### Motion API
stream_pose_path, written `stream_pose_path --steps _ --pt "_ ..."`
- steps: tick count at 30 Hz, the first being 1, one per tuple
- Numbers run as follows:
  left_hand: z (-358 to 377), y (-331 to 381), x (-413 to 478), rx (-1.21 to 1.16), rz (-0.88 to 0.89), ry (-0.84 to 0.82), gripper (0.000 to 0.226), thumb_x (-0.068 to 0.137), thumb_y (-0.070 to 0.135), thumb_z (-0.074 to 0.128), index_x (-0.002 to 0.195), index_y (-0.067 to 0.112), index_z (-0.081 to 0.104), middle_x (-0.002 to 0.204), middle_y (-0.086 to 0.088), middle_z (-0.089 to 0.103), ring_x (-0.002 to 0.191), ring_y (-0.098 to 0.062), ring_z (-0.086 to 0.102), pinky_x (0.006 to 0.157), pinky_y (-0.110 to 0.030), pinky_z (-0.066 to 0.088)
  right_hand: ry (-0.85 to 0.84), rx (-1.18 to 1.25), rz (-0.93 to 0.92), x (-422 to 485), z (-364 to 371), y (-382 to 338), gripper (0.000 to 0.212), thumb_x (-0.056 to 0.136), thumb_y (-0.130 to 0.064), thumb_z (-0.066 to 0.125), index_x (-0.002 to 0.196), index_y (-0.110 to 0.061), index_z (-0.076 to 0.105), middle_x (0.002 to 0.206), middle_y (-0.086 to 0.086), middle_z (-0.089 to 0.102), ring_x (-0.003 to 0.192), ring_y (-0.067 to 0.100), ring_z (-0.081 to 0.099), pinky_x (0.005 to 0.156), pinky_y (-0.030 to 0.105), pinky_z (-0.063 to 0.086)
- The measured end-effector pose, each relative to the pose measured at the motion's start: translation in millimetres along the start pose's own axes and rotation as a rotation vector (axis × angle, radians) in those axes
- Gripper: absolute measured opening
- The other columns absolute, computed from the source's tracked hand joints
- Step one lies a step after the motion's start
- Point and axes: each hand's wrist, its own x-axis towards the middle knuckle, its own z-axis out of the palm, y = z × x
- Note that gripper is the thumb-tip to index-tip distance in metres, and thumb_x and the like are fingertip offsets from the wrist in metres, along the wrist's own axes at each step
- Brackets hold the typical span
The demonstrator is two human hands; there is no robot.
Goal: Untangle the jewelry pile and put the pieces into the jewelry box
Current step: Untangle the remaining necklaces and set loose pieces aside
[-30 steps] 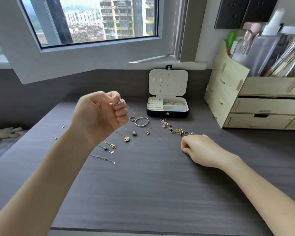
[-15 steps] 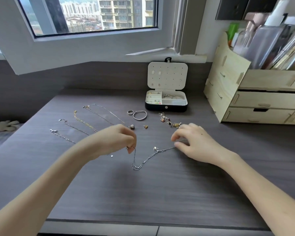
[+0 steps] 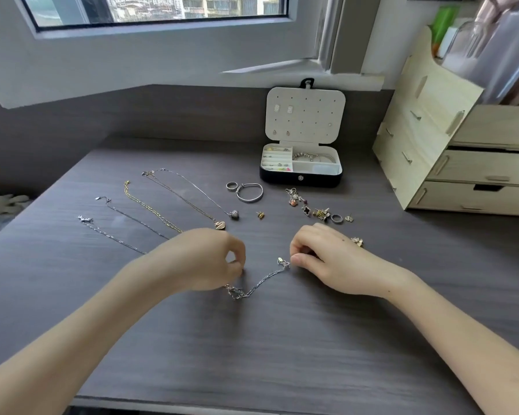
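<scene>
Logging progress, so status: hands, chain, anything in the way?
Left hand, right hand each pinch an end of silver chain. Chain bunched near left hand. Loose charms lie before open jewelry box.

Soft daylight comes in from the window (image 3: 162, 7). The desk (image 3: 282, 339) looks bright, shadows are faint. Edges bend and look blurry.

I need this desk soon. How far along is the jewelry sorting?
Partly done. A few pieces already sit in the open jewelry box, and several necklaces lie separated side by side. The left hand and right hand pinch a silver chain. Those necklaces, the bangle and the charm cluster are not boxed yet.
</scene>
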Motion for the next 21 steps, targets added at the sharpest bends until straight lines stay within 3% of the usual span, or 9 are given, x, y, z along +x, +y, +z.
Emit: stream_pose_path --steps 4,8,15,18,21 --pt "9 6 14 -0.074 0.102 0.178 0.015 0.091 0.038 0.052 0.094 0.031 0.064 0.068 0.012 0.049 0.065 -0.004 0.043 0.056 -0.025 0.032 0.001 0.228 0.017 1 -3 5 0.013 0.096 -0.018 0.051 0.084 -0.021 0.052 0.084 -0.011 0.056 0.076 0.002 0.048 0.071 0.015 0.035" --pt "17 22 35 -0.251 0.2 0.108 0.018 0.084 0.041 0.063 0.087 0.025 0.071 0.074 0.011 0.06 0.073 -0.007 0.055 0.07 -0.023 0.046 0.019 0.326 0.019 0 -5 5 0.011 0.096 -0.013 0.051 0.086 -0.016 0.056 0.081 -0.009 0.06 0.071 0.001 0.051 0.067 0.014 0.037" --pt "24 23 46 -0.538 0.232 0.092 0.013 0.08 0.031 0.072 0.078 0.019 0.075 0.065 0.005 0.066 0.058 -0.003 0.052 0.061 -0.023 0.044 0.028 0.419 0.07 -2 -7 6 0.013 0.096 -0.011 0.048 0.086 -0.015 0.054 0.079 -0.01 0.063 0.075 0.006 0.056 0.072 0.023 0.045" --pt "23 15 44 -0.773 0.175 0.057 0.007 0.077 0.025 0.076 0.071 0.021 0.074 0.064 0.005 0.07 0.058 -0.001 0.056 0.058 -0.015 0.044 0.01 0.442 0.105 -6 -9 8 0.017 0.096 -0.01 0.046 0.082 -0.019 0.049 0.07 -0.008 0.058 0.064 0.008 0.049 0.063 0.023 0.041" --pt "23 12 43 -0.907 0.096 0.02 0.009 0.076 0.023 0.077 0.07 0.017 0.074 0.066 0.001 0.071 0.059 -0.005 0.058 0.062 -0.018 0.044 -0.021 0.499 0.146 -10 -13 6 0.018 0.096 -0.01 0.048 0.08 -0.019 0.049 0.064 -0.009 0.051 0.058 0.005 0.04 0.056 0.017 0.034"
